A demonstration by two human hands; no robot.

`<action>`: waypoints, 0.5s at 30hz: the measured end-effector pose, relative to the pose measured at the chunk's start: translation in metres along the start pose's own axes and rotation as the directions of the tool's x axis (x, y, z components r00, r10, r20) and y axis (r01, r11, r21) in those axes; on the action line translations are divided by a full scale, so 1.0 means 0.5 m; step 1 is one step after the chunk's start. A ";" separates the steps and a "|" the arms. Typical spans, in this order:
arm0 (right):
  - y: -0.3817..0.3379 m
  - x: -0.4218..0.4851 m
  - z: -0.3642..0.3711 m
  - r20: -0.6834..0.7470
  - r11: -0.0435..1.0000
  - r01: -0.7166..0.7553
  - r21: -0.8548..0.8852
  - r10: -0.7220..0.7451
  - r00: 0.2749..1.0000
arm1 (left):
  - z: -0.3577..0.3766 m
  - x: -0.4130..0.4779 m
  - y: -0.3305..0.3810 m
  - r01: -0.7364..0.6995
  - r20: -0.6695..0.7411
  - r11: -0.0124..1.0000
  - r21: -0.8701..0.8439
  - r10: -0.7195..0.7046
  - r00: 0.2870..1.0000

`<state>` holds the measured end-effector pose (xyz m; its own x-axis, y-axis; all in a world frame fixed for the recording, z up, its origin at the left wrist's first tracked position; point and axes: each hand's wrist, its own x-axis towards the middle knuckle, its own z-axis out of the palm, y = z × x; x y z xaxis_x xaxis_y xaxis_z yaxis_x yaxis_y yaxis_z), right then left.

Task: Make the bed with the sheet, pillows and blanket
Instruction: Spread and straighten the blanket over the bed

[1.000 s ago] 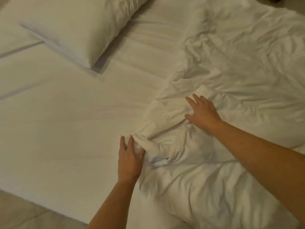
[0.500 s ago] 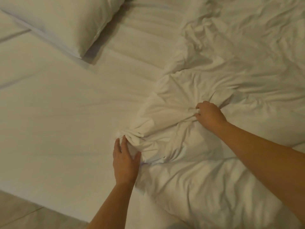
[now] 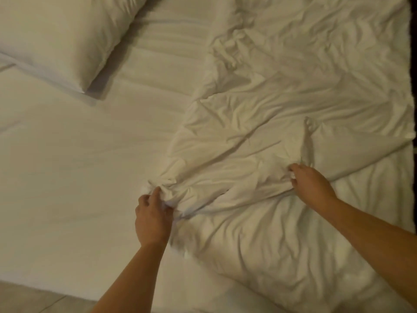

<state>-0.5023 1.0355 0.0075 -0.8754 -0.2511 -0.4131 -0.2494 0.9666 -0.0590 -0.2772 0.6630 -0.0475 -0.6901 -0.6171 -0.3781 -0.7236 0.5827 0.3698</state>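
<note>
Blanket (image 3: 282, 109): crumpled, heaped over the right half of the bed. Its left edge is drawn into a twisted wad near the middle of the mattress.

Left hand (image 3: 153, 218): fingers curled round that wad, gripping.

Right hand (image 3: 309, 184): pinches a fold further right on the same bunched stretch, fingertips buried in the cloth.

Sheet (image 3: 79, 166): flat and smooth, bare across the left half.

Pillow (image 3: 67, 37): one in view, lying on the sheet at the far left corner.

Step, as I read it: sheet on, pillow placed, blanket edge caught for spreading.

Next move probably calls for lifting both handfuls together and drawing the edge left over the bare sheet, keeping it taut between the hands so the twist opens.

Room: open sheet between the wad and the pillow. The near edge of the bed is close under the left forearm, with floor (image 3: 33, 299) below it. The blanket already reaches the bed's right edge.
</note>
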 end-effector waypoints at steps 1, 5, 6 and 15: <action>0.006 -0.013 0.001 0.018 1.000 -0.022 0.008 0.022 1.000 | 0.002 -0.002 -0.003 -0.007 -0.005 1.000 0.019 0.007 1.000; 0.005 -0.046 0.001 0.022 0.995 -0.081 0.060 0.080 0.997 | 0.008 0.003 -0.026 -0.095 -0.116 0.992 0.086 0.105 0.988; 0.005 -0.052 0.003 0.020 0.996 -0.085 0.040 0.085 0.996 | 0.008 0.007 -0.032 -0.128 -0.146 0.986 0.110 0.143 0.979; 0.013 -0.124 0.018 0.009 0.962 -0.234 -0.143 0.238 0.971 | -0.021 -0.009 -0.061 -0.095 -0.020 0.991 -0.097 0.094 0.995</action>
<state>-0.4457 1.0576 0.0246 -0.9060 -0.0133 -0.4231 -0.0937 0.9810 0.1699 -0.2520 0.6423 -0.0481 -0.7546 -0.5701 -0.3248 -0.6504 0.5849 0.4846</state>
